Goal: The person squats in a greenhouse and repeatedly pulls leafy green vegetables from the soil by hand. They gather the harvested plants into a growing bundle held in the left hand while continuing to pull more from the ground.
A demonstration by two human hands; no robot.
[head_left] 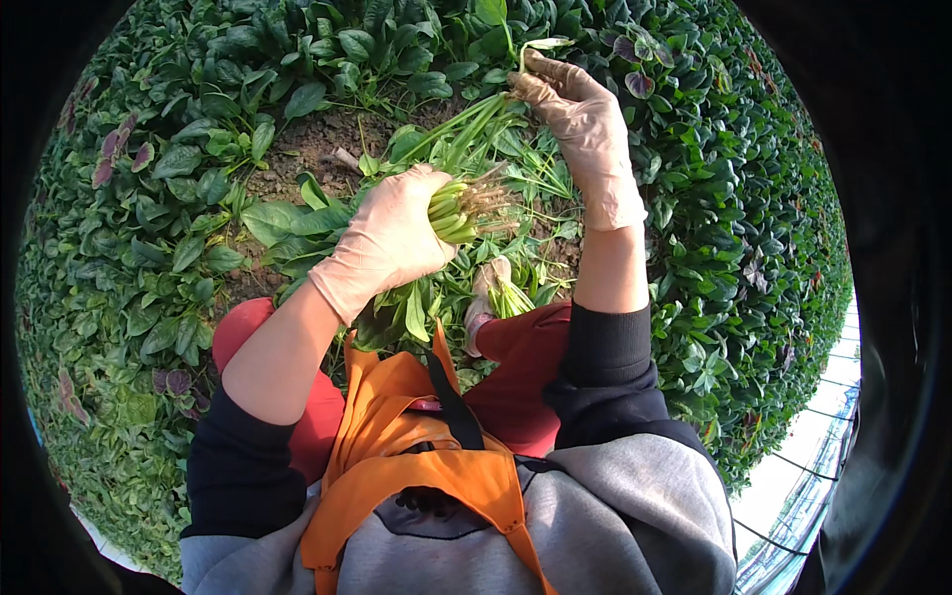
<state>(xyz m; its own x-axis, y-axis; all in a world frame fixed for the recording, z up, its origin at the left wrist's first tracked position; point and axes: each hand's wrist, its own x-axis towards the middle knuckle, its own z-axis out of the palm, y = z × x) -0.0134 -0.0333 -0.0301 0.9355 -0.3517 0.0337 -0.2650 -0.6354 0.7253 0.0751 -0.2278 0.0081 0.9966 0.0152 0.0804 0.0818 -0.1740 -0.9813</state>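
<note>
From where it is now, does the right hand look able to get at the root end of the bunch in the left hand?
Probably yes. The right hand is up beside the bunch's leaf stalks, with nothing between it and the roots poking from the left hand.

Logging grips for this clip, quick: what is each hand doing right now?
Left hand: closed around a bunch of leafy greens, roots showing.
Right hand: fingers pinched on a single green stalk.

Outdoors in daylight, dense green leafy plants [149, 228] cover the ground on every side. A patch of bare brown soil [307, 139] shows near the top. A pale framework [808, 496] crosses the lower right corner.
</note>
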